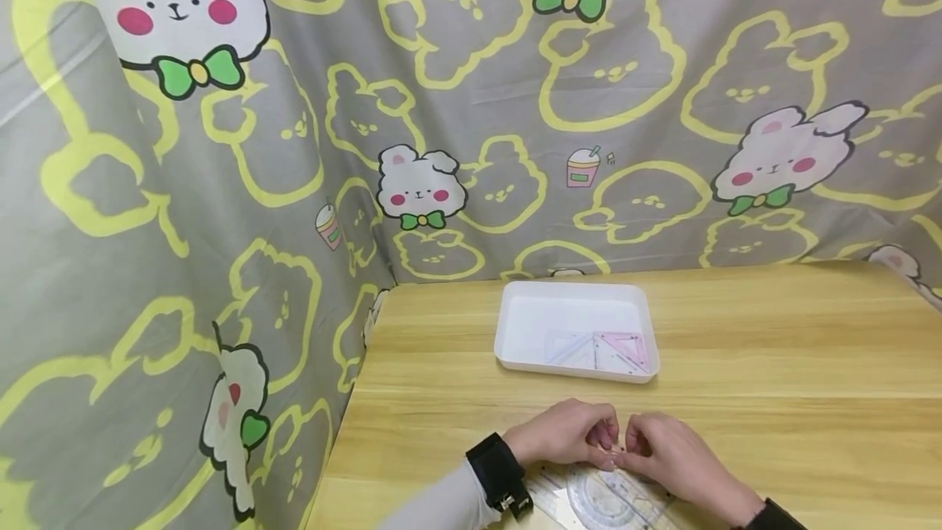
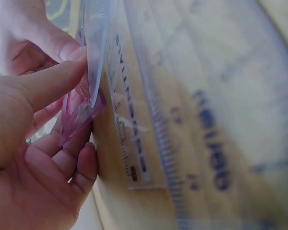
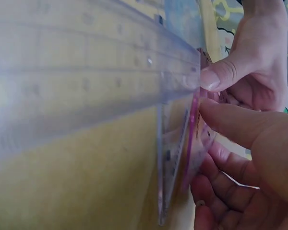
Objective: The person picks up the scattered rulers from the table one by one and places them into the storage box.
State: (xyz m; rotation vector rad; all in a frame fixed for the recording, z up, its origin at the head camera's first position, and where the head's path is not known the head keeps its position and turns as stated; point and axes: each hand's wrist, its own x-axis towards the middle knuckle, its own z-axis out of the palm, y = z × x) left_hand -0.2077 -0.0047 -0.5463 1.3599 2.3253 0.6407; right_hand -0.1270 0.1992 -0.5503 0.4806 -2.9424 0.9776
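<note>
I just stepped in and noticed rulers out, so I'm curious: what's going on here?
A person's left hand and right hand are close together over a wood-grain table, both pinching a pink-tinted, see-through plastic piece. Near them are a round, clear plastic protractor and a straight, clear plastic ruler. Beyond the hands, a white rectangular tray holds see-through triangular set squares, one of them pink.
</note>
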